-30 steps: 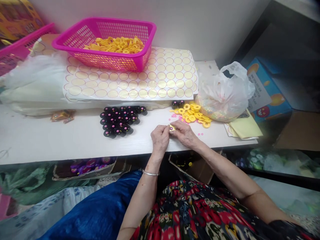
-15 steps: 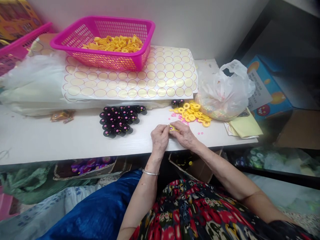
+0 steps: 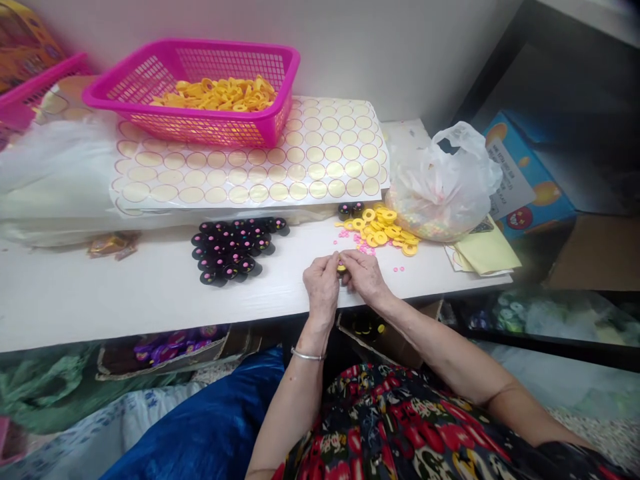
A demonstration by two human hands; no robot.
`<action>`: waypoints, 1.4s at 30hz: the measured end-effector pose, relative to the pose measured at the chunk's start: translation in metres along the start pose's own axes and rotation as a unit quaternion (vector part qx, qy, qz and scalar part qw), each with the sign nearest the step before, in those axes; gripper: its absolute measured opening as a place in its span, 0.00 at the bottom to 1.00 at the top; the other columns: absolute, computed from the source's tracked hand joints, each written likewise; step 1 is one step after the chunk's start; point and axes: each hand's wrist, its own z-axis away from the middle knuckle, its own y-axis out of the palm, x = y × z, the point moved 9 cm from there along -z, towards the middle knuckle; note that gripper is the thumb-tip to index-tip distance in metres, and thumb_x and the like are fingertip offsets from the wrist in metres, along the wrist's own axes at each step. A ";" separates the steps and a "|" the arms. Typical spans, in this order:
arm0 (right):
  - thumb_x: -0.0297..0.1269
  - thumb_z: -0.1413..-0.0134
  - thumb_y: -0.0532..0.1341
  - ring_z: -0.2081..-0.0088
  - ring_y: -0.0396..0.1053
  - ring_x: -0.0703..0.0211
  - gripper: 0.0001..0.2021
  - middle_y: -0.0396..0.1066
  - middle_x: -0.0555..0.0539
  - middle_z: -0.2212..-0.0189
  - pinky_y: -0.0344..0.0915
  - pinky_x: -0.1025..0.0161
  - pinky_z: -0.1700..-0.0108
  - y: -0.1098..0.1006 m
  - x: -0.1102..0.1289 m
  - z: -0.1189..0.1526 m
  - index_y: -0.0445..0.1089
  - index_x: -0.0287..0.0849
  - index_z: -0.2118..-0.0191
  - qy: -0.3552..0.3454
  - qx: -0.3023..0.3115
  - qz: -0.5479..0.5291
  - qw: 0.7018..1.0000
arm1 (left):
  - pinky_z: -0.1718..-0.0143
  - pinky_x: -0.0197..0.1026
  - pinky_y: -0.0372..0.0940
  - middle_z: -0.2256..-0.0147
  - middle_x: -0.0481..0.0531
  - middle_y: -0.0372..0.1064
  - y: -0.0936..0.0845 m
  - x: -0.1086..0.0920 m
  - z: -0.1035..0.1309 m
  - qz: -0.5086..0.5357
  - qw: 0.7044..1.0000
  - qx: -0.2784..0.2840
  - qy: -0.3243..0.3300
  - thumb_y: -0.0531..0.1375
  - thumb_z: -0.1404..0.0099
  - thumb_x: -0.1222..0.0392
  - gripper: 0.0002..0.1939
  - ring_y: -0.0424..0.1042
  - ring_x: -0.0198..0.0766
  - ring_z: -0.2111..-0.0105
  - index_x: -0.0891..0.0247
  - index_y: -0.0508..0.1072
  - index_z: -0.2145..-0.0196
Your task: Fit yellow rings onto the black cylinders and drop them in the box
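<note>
Near the front edge of the white table, my left hand (image 3: 321, 285) and my right hand (image 3: 365, 275) meet with their fingertips together. Pinched between them is a small round yellow and black piece (image 3: 342, 268), mostly covered by the fingers. Just beyond my right hand lies a pile of flat yellow rings (image 3: 383, 230), with tiny pink rings (image 3: 364, 248) scattered beside it. Several black round pieces with pink centres (image 3: 230, 247) stand in rows to the left of my hands. Two more black pieces (image 3: 351, 210) sit behind the pile.
A pink basket (image 3: 187, 119) of yellow rings rests on sheets of round stickers (image 3: 325, 190) at the back. On the right are a knotted plastic bag (image 3: 440, 193) of small beads and a yellow paper (image 3: 487, 250). Open boxes (image 3: 165, 363) stand below the table edge (image 3: 150, 330).
The piece in my fingers has tilted, so its face with the pink centre shows less. My fingers have closed further over it. The camera view has shifted slightly.
</note>
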 end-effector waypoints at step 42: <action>0.49 0.48 0.57 0.83 0.66 0.65 0.17 0.67 0.49 0.81 0.68 0.67 0.80 0.005 -0.013 0.004 0.64 0.37 0.67 0.072 0.111 -0.161 0.978 | 0.86 0.31 0.51 0.88 0.43 0.59 0.006 0.002 0.006 0.087 0.994 0.056 -0.021 0.61 0.49 0.44 0.21 0.56 0.26 0.89 0.69 0.72 0.74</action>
